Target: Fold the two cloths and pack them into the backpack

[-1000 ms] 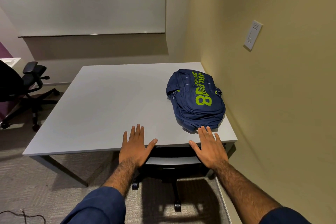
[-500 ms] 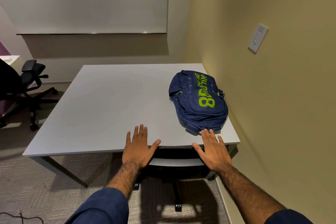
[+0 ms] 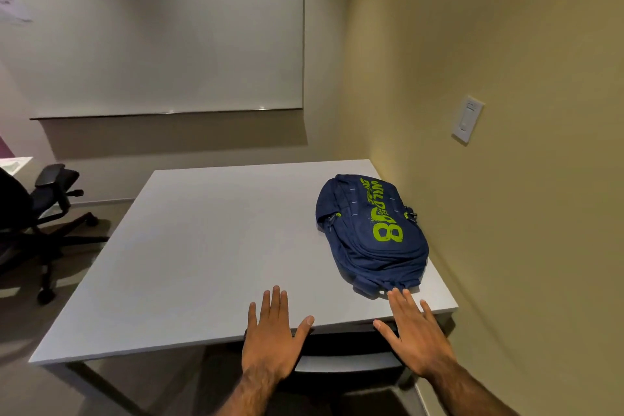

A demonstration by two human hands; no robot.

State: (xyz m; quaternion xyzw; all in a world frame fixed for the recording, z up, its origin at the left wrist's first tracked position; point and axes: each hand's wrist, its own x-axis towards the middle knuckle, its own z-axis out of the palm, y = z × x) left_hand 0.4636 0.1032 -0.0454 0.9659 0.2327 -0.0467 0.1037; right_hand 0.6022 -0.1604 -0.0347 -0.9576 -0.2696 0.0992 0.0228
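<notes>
A navy backpack (image 3: 371,233) with lime-green lettering lies flat on the right side of the grey table (image 3: 209,246), close to the wall, and it looks zipped. My left hand (image 3: 273,334) rests palm down with straight fingers at the table's near edge. My right hand (image 3: 415,334) lies flat at the near right corner, its fingertips just at the backpack's bottom end. Neither hand holds anything. No cloth shows in view.
A yellow wall with a light switch (image 3: 467,120) runs along the table's right side. A whiteboard (image 3: 162,27) hangs on the far wall. A black office chair (image 3: 37,213) stands at the left. Another chair (image 3: 344,365) sits under the table's near edge.
The view has tilted upward, so the table and hands sit lower in the frame. Both hands stay flat at the table's near edge; the backpack has not moved.
</notes>
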